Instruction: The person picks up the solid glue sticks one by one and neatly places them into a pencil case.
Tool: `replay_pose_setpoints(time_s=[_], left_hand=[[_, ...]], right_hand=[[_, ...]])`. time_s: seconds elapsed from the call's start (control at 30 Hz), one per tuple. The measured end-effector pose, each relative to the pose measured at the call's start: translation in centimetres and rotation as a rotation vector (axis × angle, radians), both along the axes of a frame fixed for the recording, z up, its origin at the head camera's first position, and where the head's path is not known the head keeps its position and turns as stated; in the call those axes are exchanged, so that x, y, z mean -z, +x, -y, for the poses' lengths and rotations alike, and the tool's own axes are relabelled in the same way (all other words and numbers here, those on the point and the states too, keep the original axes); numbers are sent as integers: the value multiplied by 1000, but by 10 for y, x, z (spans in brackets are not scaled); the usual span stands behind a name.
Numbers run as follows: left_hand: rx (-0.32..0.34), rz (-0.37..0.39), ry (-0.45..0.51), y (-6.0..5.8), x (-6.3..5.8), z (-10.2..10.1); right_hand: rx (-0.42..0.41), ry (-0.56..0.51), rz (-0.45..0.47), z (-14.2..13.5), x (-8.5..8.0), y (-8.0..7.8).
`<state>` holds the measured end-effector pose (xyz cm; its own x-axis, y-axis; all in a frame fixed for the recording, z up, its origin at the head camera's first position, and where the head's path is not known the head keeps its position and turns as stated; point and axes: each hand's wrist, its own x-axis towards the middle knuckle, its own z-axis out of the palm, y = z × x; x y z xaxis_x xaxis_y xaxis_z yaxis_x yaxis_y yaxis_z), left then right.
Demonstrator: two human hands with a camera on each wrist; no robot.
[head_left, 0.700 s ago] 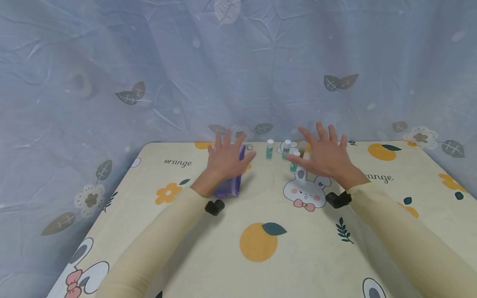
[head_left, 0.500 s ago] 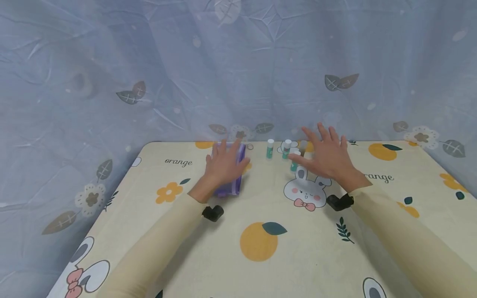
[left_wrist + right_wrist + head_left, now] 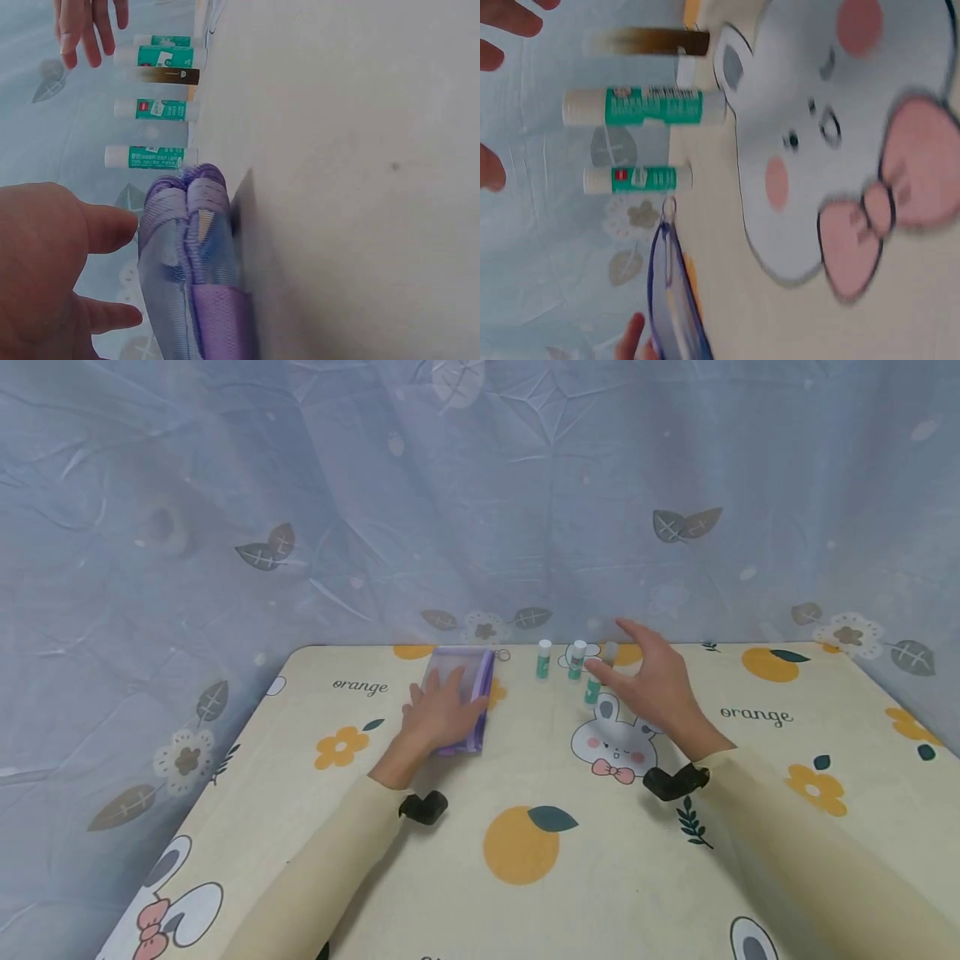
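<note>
Purple pouch (image 3: 475,670), left hand (image 3: 438,717) spread over it, right hand (image 3: 660,687) near glue sticks (image 3: 543,662)

Reads "orange" (image 3: 360,686) in dark cursive on the cream tablecloth (image 3: 420,868), once towards the left side and once towards the right. Bears white print on the green labels (image 3: 156,157) of the upright tubes (image 3: 117,156), too small and blurred to make out.
</note>
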<state>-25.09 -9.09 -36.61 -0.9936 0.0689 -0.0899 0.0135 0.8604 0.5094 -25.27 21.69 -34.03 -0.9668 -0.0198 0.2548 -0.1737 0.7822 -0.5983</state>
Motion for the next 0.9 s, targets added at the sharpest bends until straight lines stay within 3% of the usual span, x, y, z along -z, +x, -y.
replay_pose_setpoints(time_s=[0.23, 0.4, 0.7, 0.9], left_hand=[[-7, -4, 14, 3, 5, 4], [-13, -5, -3, 5, 5, 6], [-12, 10, -15, 7, 4, 4], [-2, -5, -20, 8, 3, 3]], right_hand=[[64, -272, -29, 11, 7, 8], [100, -425, 11, 16, 14, 13], [163, -527, 107, 21, 28, 14], [184, -526, 153, 23, 35, 16]])
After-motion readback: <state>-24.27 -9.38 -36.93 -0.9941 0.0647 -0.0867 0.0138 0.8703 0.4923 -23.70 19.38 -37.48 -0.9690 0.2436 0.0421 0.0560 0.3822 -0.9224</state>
